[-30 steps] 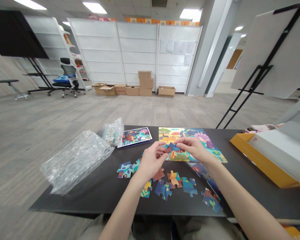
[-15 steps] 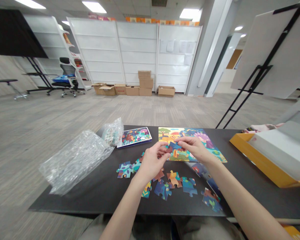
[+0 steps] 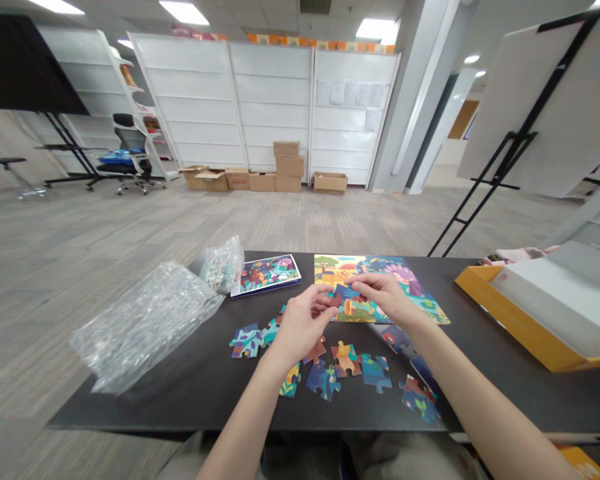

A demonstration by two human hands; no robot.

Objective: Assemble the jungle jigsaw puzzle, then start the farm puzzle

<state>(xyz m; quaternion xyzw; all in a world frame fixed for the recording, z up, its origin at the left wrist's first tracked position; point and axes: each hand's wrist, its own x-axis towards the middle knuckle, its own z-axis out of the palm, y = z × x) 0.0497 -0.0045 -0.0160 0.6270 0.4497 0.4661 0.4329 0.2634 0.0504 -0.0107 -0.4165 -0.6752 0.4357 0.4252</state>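
Between the fingers of my left hand (image 3: 305,320) and my right hand (image 3: 386,297), a blue and reddish-brown puzzle piece (image 3: 347,291) is held above the near edge of a colourful picture board (image 3: 405,272). Both hands are closed in a pinch, one at each side of it. Whether it is one piece or two joined is too small to tell. On the black table below lie several loose pieces, among them an orange one (image 3: 346,358), a dark blue one (image 3: 323,379) and a teal one (image 3: 376,371). My forearms and left hand cover some others.
At the left lie a clear plastic bag (image 3: 150,320) and a smaller bag (image 3: 223,265) with contents I cannot make out. A picture card (image 3: 267,273) rests behind my left hand. An open yellow box (image 3: 520,323) with a white inside stands at the right.
The view has shifted slightly, so everything sits a little further left. Both hands keep hold of the puzzle piece in nearly the same pose.
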